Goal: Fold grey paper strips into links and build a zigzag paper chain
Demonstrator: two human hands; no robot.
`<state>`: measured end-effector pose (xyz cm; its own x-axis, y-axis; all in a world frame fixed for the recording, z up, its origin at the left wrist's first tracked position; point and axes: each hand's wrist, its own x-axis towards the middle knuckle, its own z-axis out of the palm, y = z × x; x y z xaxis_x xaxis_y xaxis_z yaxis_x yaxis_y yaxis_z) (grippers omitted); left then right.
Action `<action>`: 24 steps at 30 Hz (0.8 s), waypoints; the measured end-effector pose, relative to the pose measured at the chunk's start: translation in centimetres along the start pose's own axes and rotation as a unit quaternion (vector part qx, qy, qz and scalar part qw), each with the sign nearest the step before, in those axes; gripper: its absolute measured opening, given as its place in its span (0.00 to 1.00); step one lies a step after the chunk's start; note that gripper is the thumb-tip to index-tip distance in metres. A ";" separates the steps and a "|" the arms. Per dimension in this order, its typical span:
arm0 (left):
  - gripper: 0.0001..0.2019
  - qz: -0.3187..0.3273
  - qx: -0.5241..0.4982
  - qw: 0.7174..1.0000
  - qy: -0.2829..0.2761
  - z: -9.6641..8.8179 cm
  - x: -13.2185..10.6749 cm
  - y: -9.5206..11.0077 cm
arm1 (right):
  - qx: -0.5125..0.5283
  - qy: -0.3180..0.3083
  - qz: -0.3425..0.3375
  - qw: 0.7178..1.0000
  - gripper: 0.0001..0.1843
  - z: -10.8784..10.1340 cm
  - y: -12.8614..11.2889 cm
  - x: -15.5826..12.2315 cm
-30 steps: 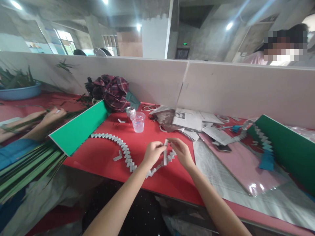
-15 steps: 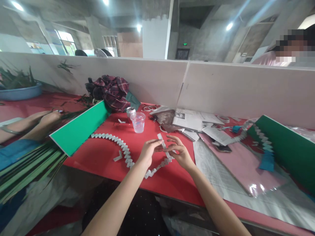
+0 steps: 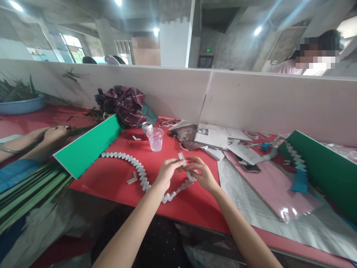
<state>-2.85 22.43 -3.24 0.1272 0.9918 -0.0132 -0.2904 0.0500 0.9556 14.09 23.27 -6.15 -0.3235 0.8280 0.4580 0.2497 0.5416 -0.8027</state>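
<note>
A white zigzag chain of folded paper (image 3: 141,172) curves over the red tabletop (image 3: 114,186), its near end rising to my hands. My left hand (image 3: 166,172) pinches a white folded paper strip (image 3: 181,156) that sticks up at this end of the chain. Opposite it, my right hand (image 3: 204,174) has its fingers bent around the strip and the chain's end; its exact fingertip contact is partly hidden. A loose V-shaped folded paper piece (image 3: 132,179) lies inside the curve, to the left of my left hand.
Beyond my hands stand a clear plastic cup (image 3: 156,141) and a can (image 3: 146,127). Green boards (image 3: 89,149) flank the space. Papers (image 3: 212,136), a pink folder (image 3: 273,186) and another zigzag chain (image 3: 296,156) lie right. At left, a co-worker's hands (image 3: 55,134) are near long leaves.
My fingers have shifted slightly around the paper strip, which stays held in about the same place. The whole view has moved a little; the person beyond the partition appears farther left.
</note>
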 end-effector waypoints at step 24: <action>0.12 0.036 0.035 0.999 -0.002 0.0 0.3 -1.0 | -0.007 -0.011 0.002 1.000 0.10 0.0 -1.0 0.0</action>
<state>-2.57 22.70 -4.21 0.1114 0.9921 0.0578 -0.2327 -0.0305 0.9721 13.88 22.74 -5.34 -0.3422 0.8273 0.4455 0.2636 0.5396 -0.7996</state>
